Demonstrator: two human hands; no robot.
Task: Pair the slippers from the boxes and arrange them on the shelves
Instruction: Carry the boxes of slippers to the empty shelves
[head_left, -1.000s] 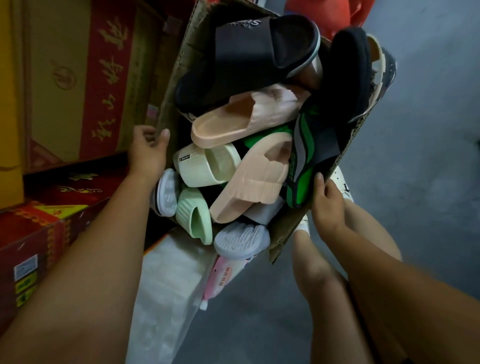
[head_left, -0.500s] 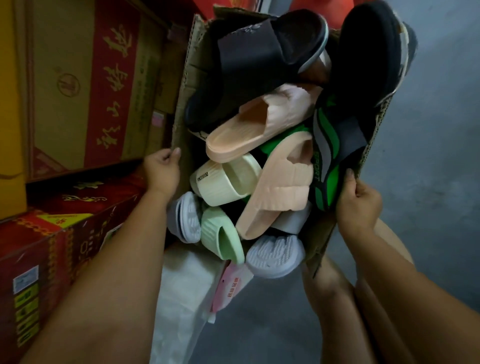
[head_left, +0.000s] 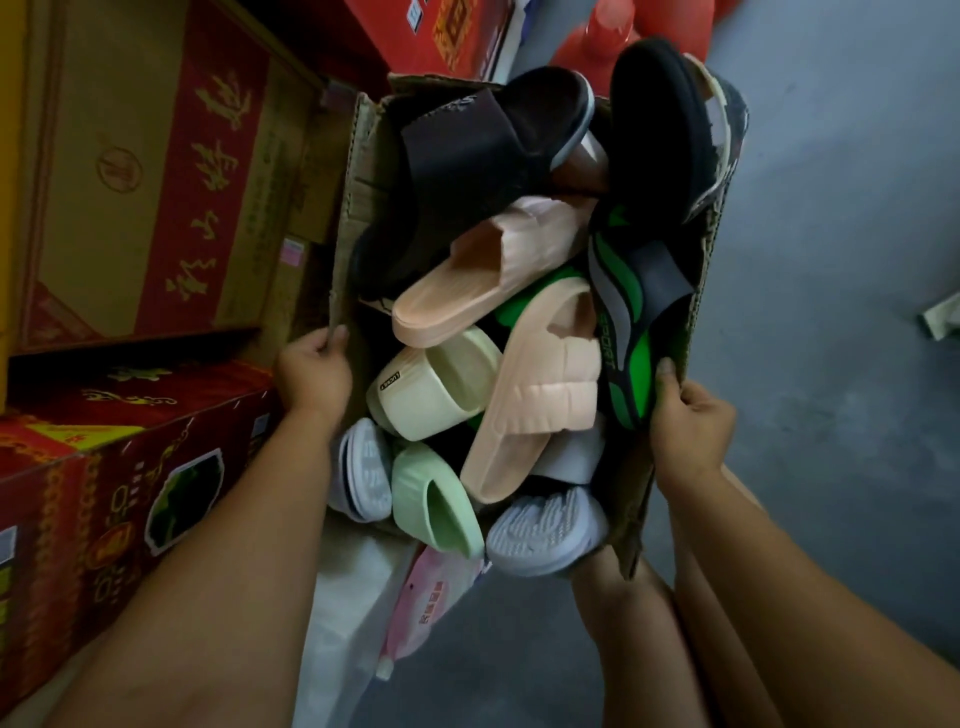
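At box rims: left hand, right hand gripping.

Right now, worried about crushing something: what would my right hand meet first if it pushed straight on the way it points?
Likely the green and black slipper: the right hand grips the cardboard box, thumb seemingly touching that slipper.

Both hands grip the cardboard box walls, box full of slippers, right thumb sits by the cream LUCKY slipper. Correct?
One slip. In the head view the right hand has its thumb by the green-and-black SPORT slipper, not the cream slipper, which lies nearer the left hand. Both hands do grip the walls of the cardboard box, full of slippers.
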